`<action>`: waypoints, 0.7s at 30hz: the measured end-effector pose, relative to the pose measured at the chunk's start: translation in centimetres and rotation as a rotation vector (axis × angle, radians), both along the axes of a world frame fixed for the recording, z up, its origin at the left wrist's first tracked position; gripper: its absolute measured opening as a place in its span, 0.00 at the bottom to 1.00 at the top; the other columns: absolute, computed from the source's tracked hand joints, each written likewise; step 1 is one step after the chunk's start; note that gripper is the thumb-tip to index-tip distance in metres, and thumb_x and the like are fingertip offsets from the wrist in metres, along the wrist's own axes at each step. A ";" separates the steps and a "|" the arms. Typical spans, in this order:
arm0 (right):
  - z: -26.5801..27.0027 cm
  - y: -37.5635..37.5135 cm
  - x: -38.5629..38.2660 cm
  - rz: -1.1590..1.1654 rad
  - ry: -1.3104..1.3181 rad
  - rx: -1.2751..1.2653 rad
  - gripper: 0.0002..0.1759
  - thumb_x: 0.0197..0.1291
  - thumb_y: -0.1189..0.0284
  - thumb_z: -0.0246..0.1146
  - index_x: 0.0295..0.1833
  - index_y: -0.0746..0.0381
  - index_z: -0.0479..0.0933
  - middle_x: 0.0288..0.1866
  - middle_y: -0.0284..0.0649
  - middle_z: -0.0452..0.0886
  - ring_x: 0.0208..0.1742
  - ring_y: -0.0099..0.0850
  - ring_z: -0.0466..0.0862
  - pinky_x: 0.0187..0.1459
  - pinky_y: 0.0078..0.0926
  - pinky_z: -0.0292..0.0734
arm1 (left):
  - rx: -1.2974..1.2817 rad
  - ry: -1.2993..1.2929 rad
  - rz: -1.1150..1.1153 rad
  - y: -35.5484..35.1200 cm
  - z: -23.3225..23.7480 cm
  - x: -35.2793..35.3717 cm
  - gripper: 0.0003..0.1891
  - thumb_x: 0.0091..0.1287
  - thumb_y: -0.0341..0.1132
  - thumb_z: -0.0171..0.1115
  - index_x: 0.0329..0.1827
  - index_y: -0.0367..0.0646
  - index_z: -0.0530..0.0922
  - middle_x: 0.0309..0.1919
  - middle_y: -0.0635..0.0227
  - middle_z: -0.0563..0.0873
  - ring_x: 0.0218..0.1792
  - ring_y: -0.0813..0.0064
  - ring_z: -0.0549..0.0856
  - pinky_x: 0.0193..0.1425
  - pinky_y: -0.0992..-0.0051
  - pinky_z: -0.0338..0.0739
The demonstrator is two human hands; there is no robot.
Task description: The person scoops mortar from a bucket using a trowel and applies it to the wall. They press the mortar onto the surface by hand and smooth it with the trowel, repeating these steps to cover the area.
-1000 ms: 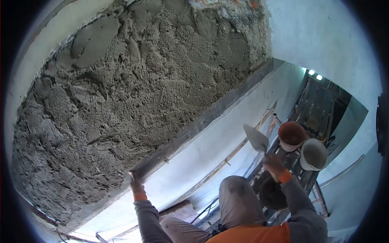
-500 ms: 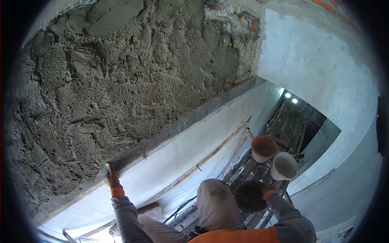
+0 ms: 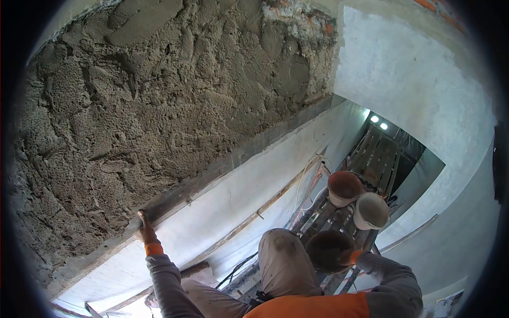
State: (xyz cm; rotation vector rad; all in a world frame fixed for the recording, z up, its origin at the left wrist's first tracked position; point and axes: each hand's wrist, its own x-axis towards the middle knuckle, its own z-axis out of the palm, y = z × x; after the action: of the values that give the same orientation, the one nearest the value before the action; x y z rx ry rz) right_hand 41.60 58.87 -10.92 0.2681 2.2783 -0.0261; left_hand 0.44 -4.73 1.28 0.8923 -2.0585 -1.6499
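My left hand (image 3: pixel 147 228) is at the lower edge of the rough wet mortar (image 3: pixel 159 122), its fingers closed around something dark that lies against the ledge strip; the thing itself is mostly hidden. At the lower right, my right hand (image 3: pixel 354 256) is at the rim of a dark round bucket (image 3: pixel 328 252) beside my knee. Its fingers are largely hidden in the dark bucket, so I cannot make out their grip.
A reddish bucket (image 3: pixel 344 188) and a pale bucket (image 3: pixel 371 211) stand side by side on the plank scaffold (image 3: pixel 374 159). A smooth white wall (image 3: pixel 408 79) rises at the right. Below the mortar, a long wooden strip (image 3: pixel 249 220) runs along the pale wall.
My right forearm has shifted slightly right, and the dark bucket appears a little higher in view. The camera view has shifted slightly. My left hand stays at the ledge.
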 end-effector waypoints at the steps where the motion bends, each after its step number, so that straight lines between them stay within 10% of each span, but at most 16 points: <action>1: -2.0 -0.1 0.4 0.078 -0.021 -0.032 0.22 0.52 0.60 0.58 0.51 0.58 0.79 0.49 0.46 0.81 0.51 0.40 0.81 0.52 0.35 0.74 | -0.001 0.008 -0.001 0.1 0.1 0.0 0.47 0.44 0.82 0.49 0.17 0.34 0.75 0.13 0.72 0.64 0.16 0.75 0.62 0.18 0.67 0.57; 7: -8.9 5.6 2.2 0.119 -0.068 0.018 0.19 0.50 0.57 0.64 0.46 0.55 0.82 0.50 0.44 0.81 0.52 0.40 0.81 0.50 0.38 0.74 | 0.110 0.038 -0.052 0.9 2.2 1.6 0.52 0.44 0.80 0.51 0.44 0.30 0.76 0.29 0.64 0.77 0.26 0.68 0.73 0.26 0.69 0.66; 9: -12.9 9.6 5.8 0.240 0.417 0.136 0.12 0.54 0.60 0.61 0.40 0.53 0.82 0.37 0.39 0.82 0.38 0.38 0.81 0.39 0.38 0.76 | 0.192 0.051 -0.093 0.7 1.9 1.4 0.55 0.44 0.80 0.53 0.57 0.31 0.69 0.45 0.59 0.78 0.40 0.63 0.76 0.37 0.65 0.71; 12: -2.2 7.1 3.8 0.214 0.507 0.203 0.10 0.54 0.63 0.60 0.36 0.55 0.83 0.34 0.41 0.83 0.35 0.38 0.83 0.37 0.39 0.78 | 0.308 0.046 -0.182 -0.4 0.9 0.9 0.60 0.46 0.78 0.54 0.71 0.38 0.53 0.70 0.61 0.59 0.67 0.55 0.61 0.61 0.50 0.62; 21: -4.9 0.2 -0.1 -0.311 0.195 0.264 0.14 0.56 0.67 0.54 0.38 0.60 0.83 0.40 0.48 0.83 0.44 0.41 0.84 0.44 0.38 0.79 | 0.253 0.070 -0.285 0.9 3.1 2.6 0.61 0.48 0.75 0.56 0.73 0.35 0.45 0.73 0.58 0.50 0.72 0.53 0.51 0.69 0.45 0.49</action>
State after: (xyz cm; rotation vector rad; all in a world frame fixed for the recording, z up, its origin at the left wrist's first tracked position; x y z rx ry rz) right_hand 41.50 59.09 -15.84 0.7868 2.4104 0.0928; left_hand 3.01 -3.80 4.38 0.6245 -2.0340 -2.0962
